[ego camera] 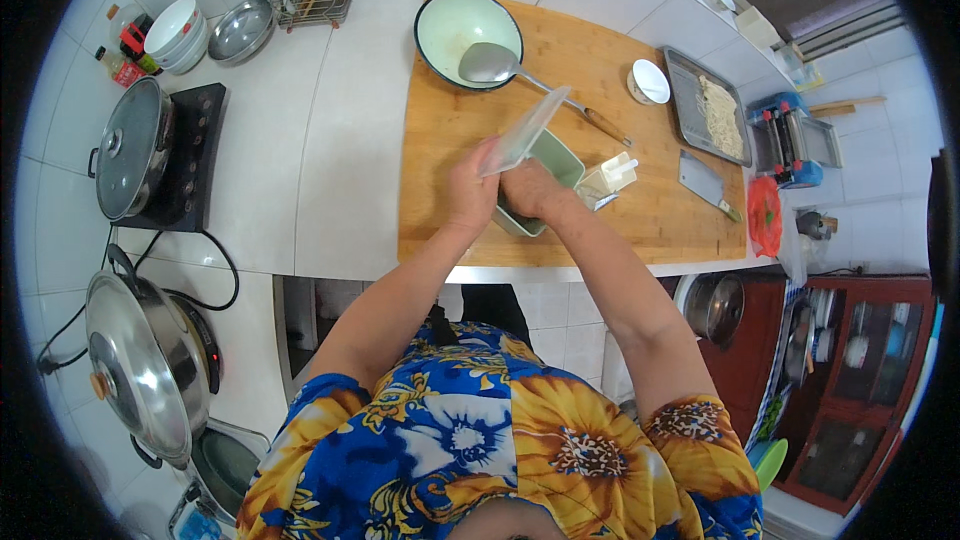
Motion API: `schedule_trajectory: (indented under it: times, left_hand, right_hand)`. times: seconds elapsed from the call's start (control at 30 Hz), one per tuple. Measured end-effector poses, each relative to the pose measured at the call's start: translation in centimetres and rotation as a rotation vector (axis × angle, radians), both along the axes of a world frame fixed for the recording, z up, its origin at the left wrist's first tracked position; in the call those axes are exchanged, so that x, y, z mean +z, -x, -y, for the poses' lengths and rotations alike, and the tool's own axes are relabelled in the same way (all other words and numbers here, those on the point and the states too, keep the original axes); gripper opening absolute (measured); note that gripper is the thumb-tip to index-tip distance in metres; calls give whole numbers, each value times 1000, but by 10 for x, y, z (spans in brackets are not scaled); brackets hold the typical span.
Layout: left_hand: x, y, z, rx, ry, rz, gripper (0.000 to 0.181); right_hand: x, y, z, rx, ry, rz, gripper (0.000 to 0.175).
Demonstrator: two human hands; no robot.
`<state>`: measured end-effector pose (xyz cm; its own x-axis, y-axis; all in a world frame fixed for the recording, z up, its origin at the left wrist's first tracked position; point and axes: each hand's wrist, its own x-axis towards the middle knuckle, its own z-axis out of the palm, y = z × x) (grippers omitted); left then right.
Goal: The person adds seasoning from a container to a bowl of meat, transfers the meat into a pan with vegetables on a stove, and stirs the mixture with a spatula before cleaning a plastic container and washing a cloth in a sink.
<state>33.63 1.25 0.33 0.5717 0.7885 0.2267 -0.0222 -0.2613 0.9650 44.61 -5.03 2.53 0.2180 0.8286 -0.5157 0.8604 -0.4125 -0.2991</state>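
My left hand [474, 184] holds a translucent plastic lid [525, 131] tilted up over a pale green rectangular container [561, 157]. Inside the container's mouth is my right hand [529, 187], its fingers hidden, so what it holds cannot be told. The container rests on a large wooden board [637, 217]. Close to its right side lies a cream plastic piece [616, 174] with a small handle. Beyond my hands, a metal wok spatula [491, 64] lies with its blade over a dark-rimmed, pale green enamel bowl [450, 22] and its wooden handle on the board.
To the right are a small white bowl [648, 82], a cleaver [701, 178], a metal tray [686, 105] with noodles [721, 116], a pasta machine [787, 139] and a red plastic bag [765, 217]. Lidded pots [131, 150] [142, 367] stand on cookers at the left.
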Motion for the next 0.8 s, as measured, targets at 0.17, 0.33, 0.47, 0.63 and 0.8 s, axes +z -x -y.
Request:
schedule_trajectory:
  times: [0.17,0.33,0.47,0.63,0.8]
  left_hand:
    - [3,-2,-1,-16,130,55,27]
    - [-9,-5,-3,-19,-46,63,28]
    - [-6,-7,2,-36,-134,35,28]
    - [2,-5,5,23,-102,-8,30]
    - [3,-7,10,56,-83,14,30]
  right_hand:
    - [6,-9,12,159,-126,337,25]
    - [13,-10,13,253,-70,420,29]
    - [-8,-18,17,201,-76,467,32]
    - [-12,-15,11,139,-159,432,28]
    - [5,-17,7,-147,8,220,24]
